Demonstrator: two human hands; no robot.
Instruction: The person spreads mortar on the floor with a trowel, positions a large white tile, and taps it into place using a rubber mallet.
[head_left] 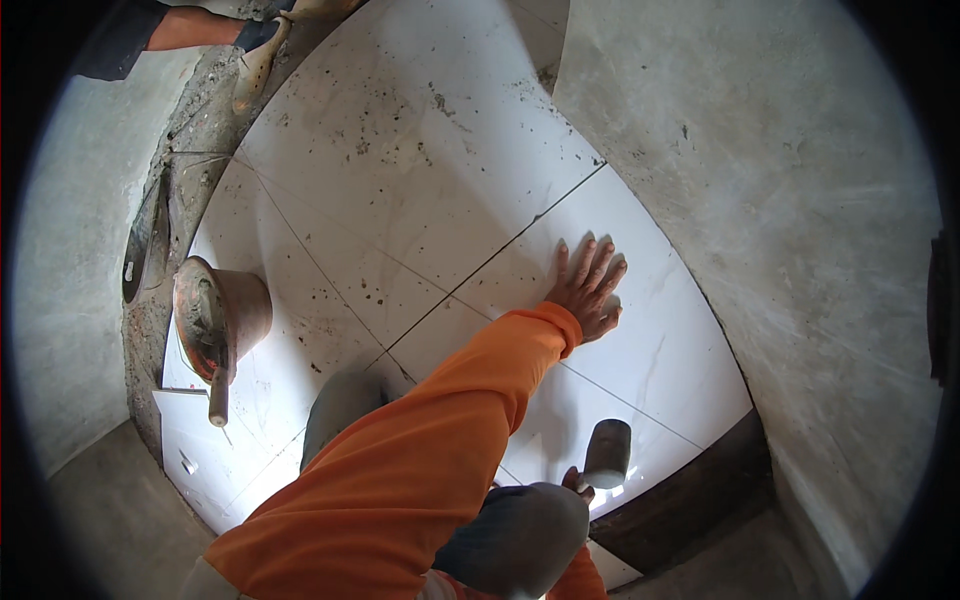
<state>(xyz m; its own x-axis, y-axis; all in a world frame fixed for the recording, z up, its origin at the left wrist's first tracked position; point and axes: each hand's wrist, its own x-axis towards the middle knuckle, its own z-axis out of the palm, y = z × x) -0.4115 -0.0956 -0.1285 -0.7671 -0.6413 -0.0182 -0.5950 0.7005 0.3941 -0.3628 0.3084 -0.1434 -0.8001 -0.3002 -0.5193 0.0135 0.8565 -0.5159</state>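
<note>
My left hand (587,285), at the end of an orange sleeve, lies palm down on a white floor tile (665,320), fingers spread, right of a dark joint line. Low in the view, beside my bent knee, my right hand (574,483) grips a black rubber mallet (607,452) whose head is over the tiles. The right hand is partly hidden by the knee. To the left, a dirty bucket (247,312) has a trowel (218,395) across its top. Specks of mortar dot the tiles.
Grey plastered walls (790,200) flank the tiles. A rough mortar strip (145,385) along the left holds a metal tool (140,250). Another person's leg (190,27) and shoe reach in at top left. A tile piece (180,430) lies lower left, a dark strip (690,485) lower right.
</note>
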